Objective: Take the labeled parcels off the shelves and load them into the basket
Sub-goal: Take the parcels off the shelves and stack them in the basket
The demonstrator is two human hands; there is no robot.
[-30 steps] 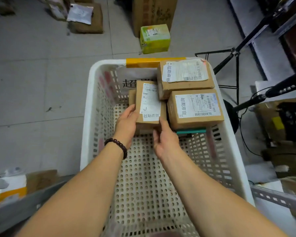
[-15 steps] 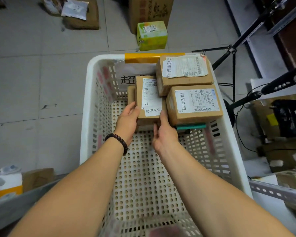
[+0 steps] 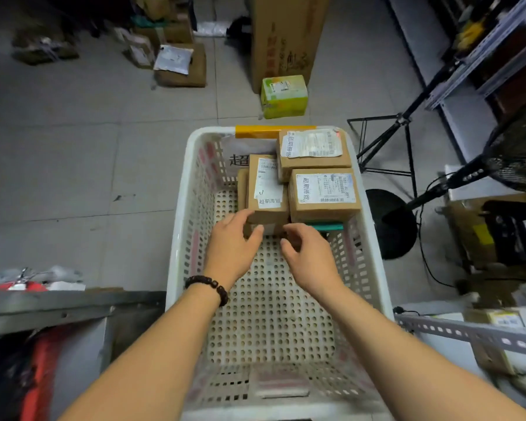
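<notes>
Apparently a placing step is at its end: the narrow labelled carton (image 3: 266,189) sits at the far end of the white perforated basket (image 3: 179,238), stacked on a lower box and pressed against two larger cartons. The left hand (image 3: 233,247), a bead bracelet (image 3: 208,285) at its wrist, has its fingers loosely spread with the fingertips at the narrow carton's near lower corner, gripping nothing. The right hand (image 3: 310,256) is half curled and empty, just short of the same stack.

Beside the narrow carton, the front large carton (image 3: 324,192) rests on something teal (image 3: 328,227); the rear large carton (image 3: 313,153) lies against the basket's far wall. The front carton's and the narrow carton's labels carry Chinese characters, seemingly "超期滞留", plus barcodes; the finer print is too small to read. A sheet on the far wall shows "超".

Most of the basket floor nearer the person is bare, so loading looks early. Next, I judge, both hands should lift clear and turn to the shelves for another parcel.
</notes>
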